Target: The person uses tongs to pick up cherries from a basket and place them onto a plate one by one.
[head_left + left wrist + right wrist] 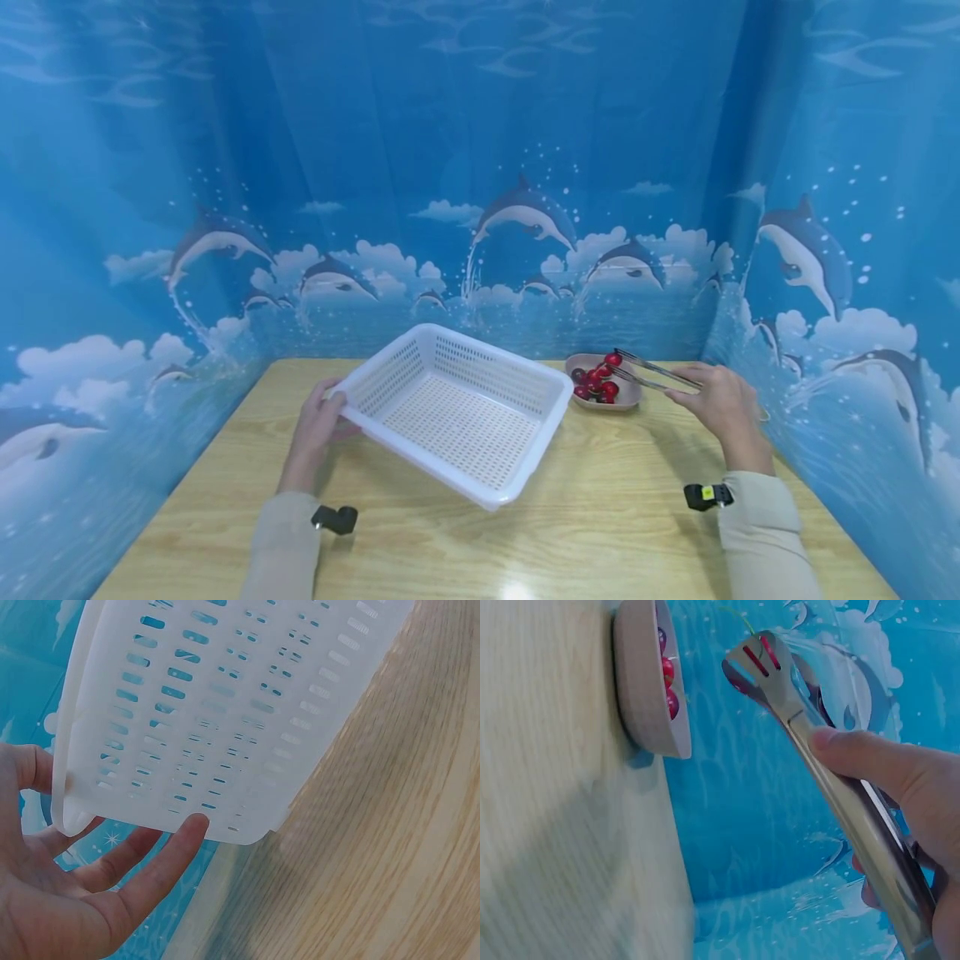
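In the head view my left hand [318, 425] grips the left end of a white plastic basket [465, 425] with perforated walls and floor. The basket is tilted and held up over the table; the left wrist view shows the fingers [161, 862] spread under its end wall [210, 735]. My right hand [723, 408] holds metal tongs [840, 802], whose slotted tips pinch a red cherry [769, 649] with a green stem. Just below those tips sits a small pinkish-beige dish [632, 398] of several red and dark cherries [592, 383].
A light wood-grain table [600, 517] lies under everything. Blue curtains [450, 125] printed with dolphins enclose its back and both sides. The dish stands near the table's back edge, beside the basket's right corner. Each wrist wears a black camera strap.
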`<action>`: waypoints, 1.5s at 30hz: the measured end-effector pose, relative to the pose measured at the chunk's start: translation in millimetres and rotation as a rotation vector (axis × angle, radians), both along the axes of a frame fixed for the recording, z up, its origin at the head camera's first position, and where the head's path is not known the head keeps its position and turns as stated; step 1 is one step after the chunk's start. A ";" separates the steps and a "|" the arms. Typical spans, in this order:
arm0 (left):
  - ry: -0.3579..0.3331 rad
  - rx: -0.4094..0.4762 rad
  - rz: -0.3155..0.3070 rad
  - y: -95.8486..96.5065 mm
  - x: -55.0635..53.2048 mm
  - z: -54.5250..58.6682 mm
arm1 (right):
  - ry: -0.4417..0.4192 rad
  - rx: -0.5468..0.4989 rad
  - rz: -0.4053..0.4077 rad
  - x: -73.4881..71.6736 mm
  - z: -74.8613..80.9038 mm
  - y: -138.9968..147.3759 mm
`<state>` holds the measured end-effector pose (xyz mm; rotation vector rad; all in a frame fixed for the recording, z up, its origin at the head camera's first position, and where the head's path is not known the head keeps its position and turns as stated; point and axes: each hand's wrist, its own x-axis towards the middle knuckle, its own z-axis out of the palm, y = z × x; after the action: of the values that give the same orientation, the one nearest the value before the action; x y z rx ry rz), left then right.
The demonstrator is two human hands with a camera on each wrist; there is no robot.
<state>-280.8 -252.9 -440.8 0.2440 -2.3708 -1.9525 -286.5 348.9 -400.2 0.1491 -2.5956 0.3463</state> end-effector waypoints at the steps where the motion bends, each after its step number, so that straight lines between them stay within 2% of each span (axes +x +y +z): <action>1: 0.000 -0.003 0.002 0.2 -0.1 0.2 | -0.008 0.001 -0.011 -0.7 -1.3 1.4; 10: 0.008 -0.007 -0.005 1.3 3.4 2.8 | -0.127 0.017 -0.096 -6.2 -13.3 4.9; 17: 0.013 0.004 -0.011 2.0 3.8 2.5 | -0.134 0.018 -0.130 -9.3 -19.5 4.0; 29: 0.006 0.008 -0.003 2.8 4.3 4.5 | -0.166 0.004 -0.130 -9.8 -23.8 2.3; 37: 0.005 0.010 -0.013 2.4 4.0 3.8 | -0.174 0.002 -0.126 -8.8 -20.9 2.9; 45: 0.001 0.004 -0.006 2.7 5.4 4.7 | -0.161 -0.008 -0.104 -2.9 -9.9 2.6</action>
<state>-275.3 -250.2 -436.1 0.2361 -2.3698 -1.9604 -289.4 351.5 -410.2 -0.0179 -2.7477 0.3438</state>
